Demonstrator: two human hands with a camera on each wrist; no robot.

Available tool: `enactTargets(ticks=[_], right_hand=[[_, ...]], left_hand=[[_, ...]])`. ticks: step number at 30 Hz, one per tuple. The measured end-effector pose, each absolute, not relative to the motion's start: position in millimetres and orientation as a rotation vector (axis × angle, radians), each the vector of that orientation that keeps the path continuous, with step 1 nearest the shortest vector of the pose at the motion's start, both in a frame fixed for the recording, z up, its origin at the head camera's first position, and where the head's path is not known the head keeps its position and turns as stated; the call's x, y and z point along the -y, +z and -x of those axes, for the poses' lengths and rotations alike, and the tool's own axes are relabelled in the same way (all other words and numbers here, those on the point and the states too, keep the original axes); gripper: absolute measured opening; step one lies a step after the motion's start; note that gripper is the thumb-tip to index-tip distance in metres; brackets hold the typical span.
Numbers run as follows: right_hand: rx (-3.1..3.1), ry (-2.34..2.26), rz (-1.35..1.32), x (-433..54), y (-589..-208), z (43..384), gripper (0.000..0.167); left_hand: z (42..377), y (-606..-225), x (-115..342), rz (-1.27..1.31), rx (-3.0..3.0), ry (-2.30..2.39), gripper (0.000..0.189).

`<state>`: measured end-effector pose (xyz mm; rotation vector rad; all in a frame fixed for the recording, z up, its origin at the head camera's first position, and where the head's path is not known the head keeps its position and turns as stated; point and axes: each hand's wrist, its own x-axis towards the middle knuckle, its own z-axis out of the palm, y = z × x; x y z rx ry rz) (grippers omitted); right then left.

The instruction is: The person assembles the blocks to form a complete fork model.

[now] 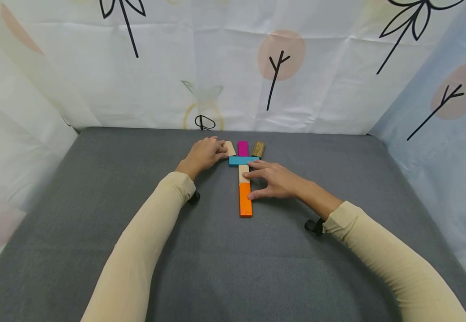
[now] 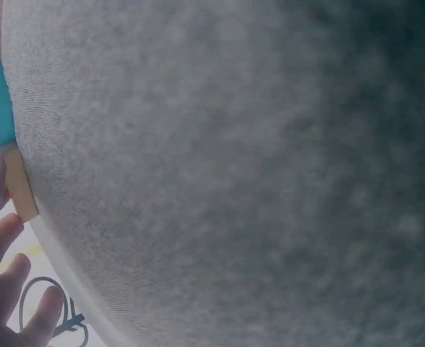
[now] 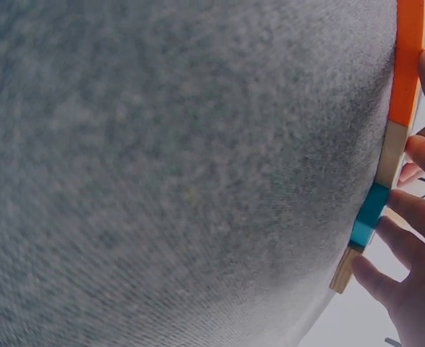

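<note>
Several flat blocks lie in a figure on the grey table. My left hand (image 1: 205, 154) is at its upper left, with thumb and index finger at either end of a pale wooden block (image 1: 229, 148). A blue block (image 1: 237, 161) lies crosswise. Above it are a magenta block (image 1: 242, 148) and a streaked brown block (image 1: 258, 149). Below it, a second pale block (image 1: 243, 177) and an orange block (image 1: 245, 203) run in line. My right hand (image 1: 279, 180) spreads its fingers along the right side: thumb at the orange block, fingertips at the pale and blue ones.
The grey tabletop (image 1: 216, 268) stretches around the blocks. A white printed cloth (image 1: 233, 89) stands along the back edge, with more cloth at both sides. Each wrist wears a black strap-like device (image 1: 314, 227) below its cream sleeve.
</note>
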<state>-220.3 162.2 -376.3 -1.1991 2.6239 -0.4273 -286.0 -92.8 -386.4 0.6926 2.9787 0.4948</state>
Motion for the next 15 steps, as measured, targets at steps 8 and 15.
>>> enactTargets(ticks=[8,15], right_hand=[[-2.641,-0.279,1.148,-156,-371,220,0.069],[-2.682,-0.182,1.152,-154,-363,220,0.071]], left_hand=[[286,-386,93,-0.699,-2.962,0.484,0.036],[287,-382,96,-0.716,-2.942,0.438,0.042]])
